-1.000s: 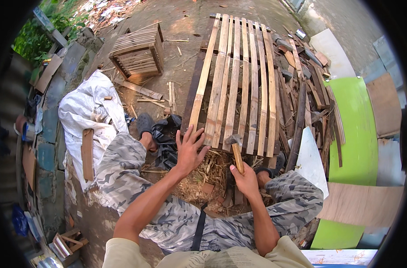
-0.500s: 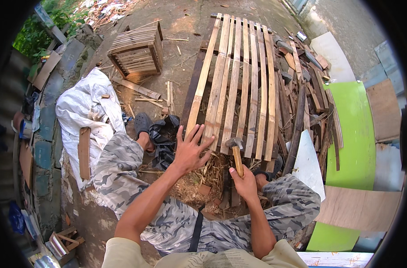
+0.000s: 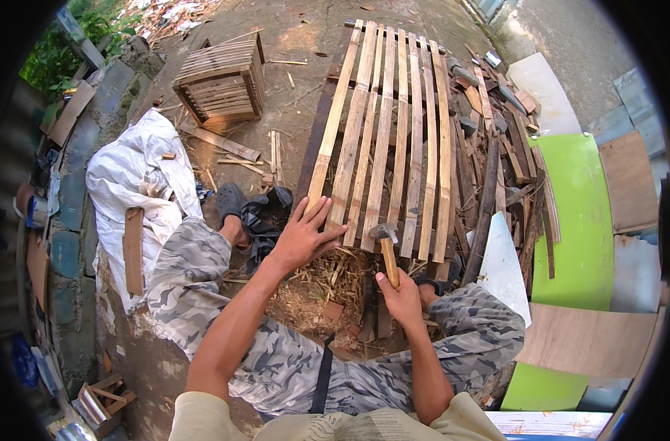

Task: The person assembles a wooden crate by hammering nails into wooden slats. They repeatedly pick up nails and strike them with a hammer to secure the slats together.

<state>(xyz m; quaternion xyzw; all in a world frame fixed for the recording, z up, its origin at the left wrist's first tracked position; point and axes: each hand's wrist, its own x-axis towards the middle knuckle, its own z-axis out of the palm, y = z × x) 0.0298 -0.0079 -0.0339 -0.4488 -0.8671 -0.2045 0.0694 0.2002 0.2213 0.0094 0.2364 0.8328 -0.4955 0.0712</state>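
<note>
In front of me lies a long panel of bamboo slats (image 3: 379,132), the slats running away from me over dark cross boards. My left hand (image 3: 303,234) rests on the near ends of the leftmost slats, its fingers stretched out and a little apart. My right hand (image 3: 400,292) grips the wooden handle of a hammer (image 3: 387,253). The hammer's metal head is up, close to the near slat ends at the middle of the panel. I cannot tell whether the head touches a slat.
A slatted wooden crate (image 3: 221,82) stands at the far left, near loose bamboo strips (image 3: 219,142). A white sack (image 3: 140,165) lies left of my leg. Scrap wood (image 3: 522,151) is heaped right of the panel, beside a lime-green sheet (image 3: 581,220). Shavings (image 3: 313,294) cover the ground between my legs.
My left hand has come slightly nearer, its fingers closer together on the slat ends. The hammer stays in my right hand, almost in place. The whole view has shifted a little.
</note>
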